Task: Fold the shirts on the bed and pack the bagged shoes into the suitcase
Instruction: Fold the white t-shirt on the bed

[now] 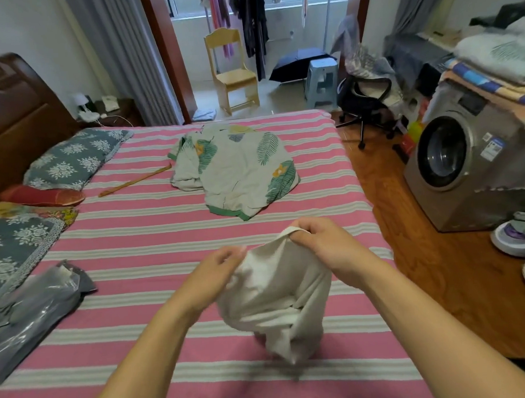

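Both hands, left (220, 266) and right (321, 241), pinched the bunched white shirt (278, 298) above the near bed (138, 296); a hem-only pinch risked it slipping and crumpling.

The cream shirt (275, 292) hangs bunched from my grip over the near bed (135, 236); a grey plastic bag (33, 314) lies crumpled at the near left.

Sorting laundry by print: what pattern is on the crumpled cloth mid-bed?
Green leaves with yellow flowers on off-white cloth; head view.
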`<action>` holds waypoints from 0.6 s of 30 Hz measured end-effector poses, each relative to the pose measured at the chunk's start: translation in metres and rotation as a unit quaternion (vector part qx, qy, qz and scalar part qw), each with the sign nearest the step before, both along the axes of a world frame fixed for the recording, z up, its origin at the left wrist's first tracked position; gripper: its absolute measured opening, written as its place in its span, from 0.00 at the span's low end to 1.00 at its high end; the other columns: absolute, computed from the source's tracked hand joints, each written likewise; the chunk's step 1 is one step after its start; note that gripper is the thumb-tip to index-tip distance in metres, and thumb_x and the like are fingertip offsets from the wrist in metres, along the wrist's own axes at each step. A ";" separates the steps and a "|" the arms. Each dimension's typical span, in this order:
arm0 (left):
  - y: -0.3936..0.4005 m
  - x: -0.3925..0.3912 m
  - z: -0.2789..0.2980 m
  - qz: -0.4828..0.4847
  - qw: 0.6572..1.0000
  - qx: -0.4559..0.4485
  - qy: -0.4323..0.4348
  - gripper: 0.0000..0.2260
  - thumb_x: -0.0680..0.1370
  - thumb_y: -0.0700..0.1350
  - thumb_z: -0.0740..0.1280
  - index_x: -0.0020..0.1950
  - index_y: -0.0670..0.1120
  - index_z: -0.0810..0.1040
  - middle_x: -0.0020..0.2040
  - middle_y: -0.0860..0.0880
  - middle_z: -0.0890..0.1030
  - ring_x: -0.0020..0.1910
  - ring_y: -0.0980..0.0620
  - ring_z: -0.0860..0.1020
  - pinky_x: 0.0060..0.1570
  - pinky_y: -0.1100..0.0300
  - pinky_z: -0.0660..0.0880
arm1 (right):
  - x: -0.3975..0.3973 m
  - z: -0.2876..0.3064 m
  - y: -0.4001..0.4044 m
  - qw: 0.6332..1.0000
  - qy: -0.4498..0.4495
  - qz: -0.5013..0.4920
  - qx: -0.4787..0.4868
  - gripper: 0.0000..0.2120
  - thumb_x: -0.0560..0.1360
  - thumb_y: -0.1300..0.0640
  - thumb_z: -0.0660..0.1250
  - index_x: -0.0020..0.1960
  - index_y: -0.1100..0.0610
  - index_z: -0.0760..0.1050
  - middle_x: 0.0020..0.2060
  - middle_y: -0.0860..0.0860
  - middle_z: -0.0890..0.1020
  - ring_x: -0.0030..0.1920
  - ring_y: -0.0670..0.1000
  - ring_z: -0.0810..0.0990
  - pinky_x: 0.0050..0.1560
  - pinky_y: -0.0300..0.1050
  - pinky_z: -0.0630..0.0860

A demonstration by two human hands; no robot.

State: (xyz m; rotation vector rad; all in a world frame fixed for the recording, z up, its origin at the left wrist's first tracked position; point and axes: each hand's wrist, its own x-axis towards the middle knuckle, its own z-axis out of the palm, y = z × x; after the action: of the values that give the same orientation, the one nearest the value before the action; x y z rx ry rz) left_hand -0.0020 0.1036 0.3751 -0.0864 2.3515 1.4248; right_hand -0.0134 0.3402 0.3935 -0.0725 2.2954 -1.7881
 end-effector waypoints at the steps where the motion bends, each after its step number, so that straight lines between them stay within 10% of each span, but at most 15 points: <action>1: 0.009 0.003 0.002 -0.045 0.998 0.043 0.009 0.11 0.78 0.56 0.71 0.60 0.57 0.80 0.54 0.56 0.84 0.52 0.56 0.82 0.49 0.62 0.77 | -0.001 0.005 -0.003 1.000 0.004 0.011 0.012 0.09 0.79 0.57 0.65 0.42 0.58 0.80 0.37 0.52 0.79 0.39 0.50 0.75 0.43 0.48 0.69; 7: 0.037 -0.005 -0.007 -0.055 0.982 -0.108 0.143 0.04 0.77 0.41 0.70 0.48 0.49 0.77 0.45 0.52 0.83 0.46 0.48 0.81 0.45 0.51 0.77 | -0.005 0.030 0.009 0.999 0.021 0.005 0.030 0.07 0.78 0.59 0.68 0.42 0.54 0.83 0.37 0.52 0.83 0.39 0.48 0.78 0.42 0.47 0.72; 13: -0.009 -0.018 0.048 0.218 0.957 0.013 0.190 0.07 0.77 0.38 0.66 0.42 0.46 0.71 0.35 0.45 0.75 0.34 0.48 0.73 0.33 0.49 0.72 | -0.004 -0.030 0.054 0.856 0.121 0.065 0.498 0.05 0.74 0.61 0.68 0.42 0.52 0.79 0.38 0.49 0.80 0.40 0.54 0.77 0.37 0.46 0.68; 18: -0.019 -0.022 0.075 0.317 0.929 0.129 0.141 0.10 0.81 0.34 0.57 0.50 0.47 0.74 0.44 0.42 0.81 0.38 0.45 0.78 0.32 0.54 0.74 | -0.007 -0.096 0.080 0.867 0.035 -0.158 0.471 0.09 0.72 0.61 0.66 0.35 0.52 0.77 0.30 0.48 0.75 0.34 0.57 0.77 0.31 0.45 0.69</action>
State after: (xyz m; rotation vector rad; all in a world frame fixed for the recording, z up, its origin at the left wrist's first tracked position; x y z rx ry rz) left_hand -0.0241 0.0844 0.4501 -0.6628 2.4465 2.1623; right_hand -0.0202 0.4199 0.2979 0.4276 3.0851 -0.5628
